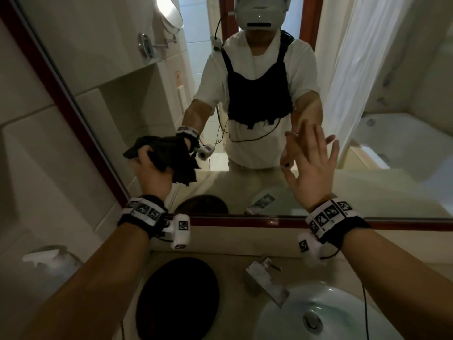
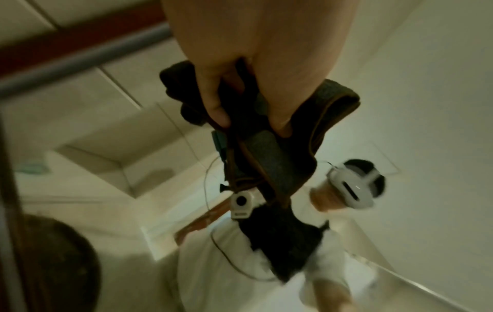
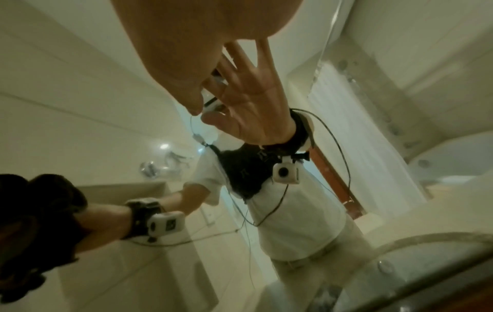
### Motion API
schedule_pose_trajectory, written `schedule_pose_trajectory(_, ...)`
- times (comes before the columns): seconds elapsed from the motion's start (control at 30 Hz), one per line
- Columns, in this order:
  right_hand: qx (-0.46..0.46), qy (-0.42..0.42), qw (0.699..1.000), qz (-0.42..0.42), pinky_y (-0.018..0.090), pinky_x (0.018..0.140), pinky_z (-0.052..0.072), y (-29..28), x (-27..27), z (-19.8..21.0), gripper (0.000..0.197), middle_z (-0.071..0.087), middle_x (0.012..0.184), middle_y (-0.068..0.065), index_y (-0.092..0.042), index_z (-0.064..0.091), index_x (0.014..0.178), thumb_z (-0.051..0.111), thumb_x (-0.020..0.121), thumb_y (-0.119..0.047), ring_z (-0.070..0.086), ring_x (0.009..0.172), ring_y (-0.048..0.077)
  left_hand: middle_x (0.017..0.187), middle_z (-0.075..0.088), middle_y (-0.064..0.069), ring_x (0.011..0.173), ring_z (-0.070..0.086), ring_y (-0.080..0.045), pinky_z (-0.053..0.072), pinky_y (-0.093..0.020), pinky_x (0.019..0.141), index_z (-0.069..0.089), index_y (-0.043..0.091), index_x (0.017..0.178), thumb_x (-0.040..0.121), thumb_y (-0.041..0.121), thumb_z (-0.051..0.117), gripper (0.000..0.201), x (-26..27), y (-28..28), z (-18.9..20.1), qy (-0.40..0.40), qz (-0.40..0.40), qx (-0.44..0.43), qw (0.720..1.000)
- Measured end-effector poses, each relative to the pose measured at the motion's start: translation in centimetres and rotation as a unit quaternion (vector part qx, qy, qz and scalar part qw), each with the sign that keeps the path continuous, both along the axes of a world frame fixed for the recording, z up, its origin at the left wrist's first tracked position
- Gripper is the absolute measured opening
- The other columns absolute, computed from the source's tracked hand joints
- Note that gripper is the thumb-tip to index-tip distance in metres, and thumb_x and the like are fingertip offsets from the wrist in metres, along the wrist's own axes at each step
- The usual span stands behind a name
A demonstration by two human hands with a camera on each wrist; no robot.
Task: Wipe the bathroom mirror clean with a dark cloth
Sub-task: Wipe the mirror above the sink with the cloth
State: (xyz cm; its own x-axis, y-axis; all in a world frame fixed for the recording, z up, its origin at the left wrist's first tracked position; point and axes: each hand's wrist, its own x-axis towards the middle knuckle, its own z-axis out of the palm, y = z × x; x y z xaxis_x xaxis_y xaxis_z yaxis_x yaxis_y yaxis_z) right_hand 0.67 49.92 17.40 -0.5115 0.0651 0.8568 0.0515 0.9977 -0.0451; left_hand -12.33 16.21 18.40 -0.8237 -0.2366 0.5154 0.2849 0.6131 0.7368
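The bathroom mirror point(image 1: 137, 77) has a red-brown frame point(image 1: 245, 221) and fills the wall ahead. My left hand point(image 1: 152, 168) grips a bunched dark cloth point(image 1: 182, 165) at the glass near the lower left corner. In the left wrist view my fingers point(image 2: 213, 105) curl round the folded cloth point(image 2: 269, 154). My right hand point(image 1: 312, 163) is raised with straight, spread fingers and holds nothing, its fingertips meeting their reflection on the glass. The right wrist view shows that palm point(image 3: 186, 52) and the cloth point(image 3: 34, 211) at the far left.
Below the mirror lies a beige counter with a white basin point(image 1: 272, 312), a metal tap point(image 1: 266, 278) and a round dark object point(image 1: 177, 298). A white holder point(image 1: 41, 256) hangs on the tiled left wall. The glass reflects me, a shower curtain and a bathtub.
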Motion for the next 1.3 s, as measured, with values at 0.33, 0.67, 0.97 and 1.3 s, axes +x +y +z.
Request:
schedule_pose_trajectory(0.33, 0.024, -0.072, 0.997, -0.008, 0.068, 0.115, 0.004, 1.6, 0.0, 0.0, 0.089, -0.001, 0.165, 0.008, -0.027, 0.029, 0.154, 0.075, 0.077, -0.028, -0.002, 0.152, 0.030, 0.139, 0.033, -0.017, 0.118, 0.046, -0.031, 0.042, -0.040, 0.105, 0.042, 0.012, 0.132, 0.081, 0.031, 0.062, 0.058, 5.5, 13.3, -0.7, 0.084, -0.056, -0.037, 0.994)
schedule_pose_trajectory(0.67, 0.027, -0.067, 0.997, -0.009, 0.066, 0.116, 0.001, 1.7, -0.3, -0.5, 0.087, 0.002, 0.165, 0.011, -0.028, 0.028, 0.154, 0.073, 0.080, -0.030, -0.001, 0.152, 0.032, 0.125, 0.048, -0.022, 0.106, 0.052, -0.037, 0.053, -0.046, 0.082, 0.049, 0.013, 0.131, 0.084, 0.016, 0.067, 0.050, 5.9, 12.1, -1.4, 0.114, -0.001, -0.155, 0.981)
schedule_pose_trajectory(0.97, 0.066, -0.062, 0.996, -0.017, 0.066, 0.116, 0.002, 2.4, -0.7, -1.0, 0.084, 0.003, 0.164, 0.013, -0.028, 0.029, 0.154, 0.070, 0.081, -0.037, 0.000, 0.151, 0.034, 0.126, 0.050, -0.022, 0.111, 0.048, -0.038, 0.048, -0.048, 0.092, 0.054, 0.006, 0.123, 0.081, 0.006, 0.069, 0.045, 5.3, 12.7, -2.4, 0.179, 0.019, -0.129, 0.975)
schedule_pose_trajectory(1.3, 0.075, -0.064, 0.995, -0.012, 0.069, 0.114, 0.009, 3.0, -1.4, -1.5, 0.069, 0.009, 0.163, 0.017, -0.030, 0.022, 0.156, 0.046, 0.094, -0.047, 0.005, 0.151, 0.038, 0.142, 0.041, -0.019, 0.127, 0.039, -0.037, 0.043, -0.050, 0.101, 0.058, 0.010, 0.122, 0.083, 0.010, 0.064, 0.040, 6.1, 13.8, -3.3, 0.181, 0.033, -0.110, 0.977)
